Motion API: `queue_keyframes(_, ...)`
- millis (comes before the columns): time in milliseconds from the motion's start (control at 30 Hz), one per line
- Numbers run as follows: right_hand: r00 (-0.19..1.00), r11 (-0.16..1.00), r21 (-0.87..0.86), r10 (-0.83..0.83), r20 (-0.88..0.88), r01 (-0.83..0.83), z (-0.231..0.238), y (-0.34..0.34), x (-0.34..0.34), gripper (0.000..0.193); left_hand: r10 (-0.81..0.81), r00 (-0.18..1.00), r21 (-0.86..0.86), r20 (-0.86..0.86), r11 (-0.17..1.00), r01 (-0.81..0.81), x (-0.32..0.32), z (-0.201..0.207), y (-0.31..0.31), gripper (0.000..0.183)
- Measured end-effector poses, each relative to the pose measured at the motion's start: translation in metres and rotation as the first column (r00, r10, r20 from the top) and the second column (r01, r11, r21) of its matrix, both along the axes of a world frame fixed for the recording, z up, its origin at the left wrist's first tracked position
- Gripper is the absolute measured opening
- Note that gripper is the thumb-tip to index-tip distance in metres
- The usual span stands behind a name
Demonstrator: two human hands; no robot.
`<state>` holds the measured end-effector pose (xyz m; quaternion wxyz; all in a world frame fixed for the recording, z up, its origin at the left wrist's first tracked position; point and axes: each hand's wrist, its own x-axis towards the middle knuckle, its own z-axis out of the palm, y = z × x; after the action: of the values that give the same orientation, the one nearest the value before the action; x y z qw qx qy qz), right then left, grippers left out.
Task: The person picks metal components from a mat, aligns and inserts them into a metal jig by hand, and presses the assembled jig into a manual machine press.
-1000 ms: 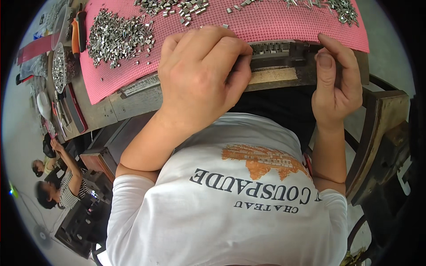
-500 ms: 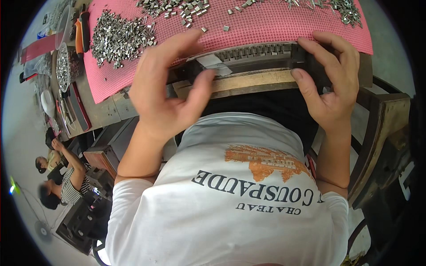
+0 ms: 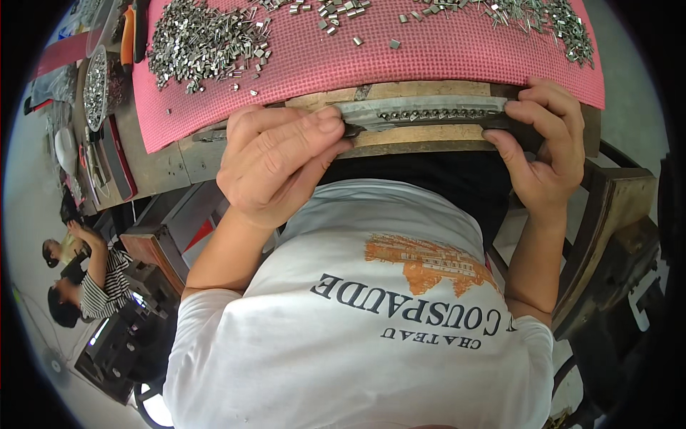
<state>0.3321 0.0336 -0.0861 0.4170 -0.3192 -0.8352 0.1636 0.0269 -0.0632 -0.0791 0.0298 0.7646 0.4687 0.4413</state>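
Observation:
A long, dark metal bar-shaped fixture [image 3: 429, 104] lies crosswise at the table's near edge. Along its face runs a row of small metal pieces [image 3: 436, 114]. My left hand [image 3: 268, 161] is closed around the bar's left end, thumb and fingers pinching it and covering that end. At the other end, my right hand [image 3: 547, 146] grips the bar, with fingertips on its far side and the thumb on its near side. A strip of bare wood [image 3: 421, 134] shows just below the bar.
Beyond the bar, a pink textured mat [image 3: 321, 64] carries a heap of small metal parts [image 3: 204, 46] and scattered metal links [image 3: 343, 8]. At left are orange-handled pliers [image 3: 128, 36], a clear tub of parts [image 3: 98, 86] and hand tools. Two people sit farther left.
My left hand has gone from open fingers to a grip on the bar's left end. The bar has been tilted, so another face shows, and the pale patch near its left end is out of sight.

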Motion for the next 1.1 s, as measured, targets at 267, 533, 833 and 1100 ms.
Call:
queue_keyframes(267, 1.0, 1.0, 0.005, 0.007, 0.006, -0.007, -0.004, 0.003, -0.002, 0.04, 0.014, 1.0, 0.041, 0.025, 0.999, -0.015, 0.0, -0.008, 0.003, 0.043)
queue_keyframes(533, 1.0, 0.999, 0.042, -0.008, 0.02, 0.007, -0.017, 0.014, -0.003, 0.039, 0.002, 1.0, 0.077, -0.009, 0.997, -0.002, -0.001, -0.018, 0.014, 0.041)
queue_keyframes(833, 0.99, 0.994, 0.077, -0.081, 0.113, 0.072, 0.019, -0.011, -0.001, 0.037, 0.139, 0.99, 0.152, 0.0, 0.979, -0.137, 0.015, 0.009, -0.007, 0.031)
queue_keyframes(1100, 0.983, 0.987, 0.091, -0.141, 0.12, 0.131, 0.03, -0.039, 0.015, 0.033, 0.234, 0.972, 0.134, 0.024, 0.963, -0.236, 0.04, 0.021, -0.029, 0.026)
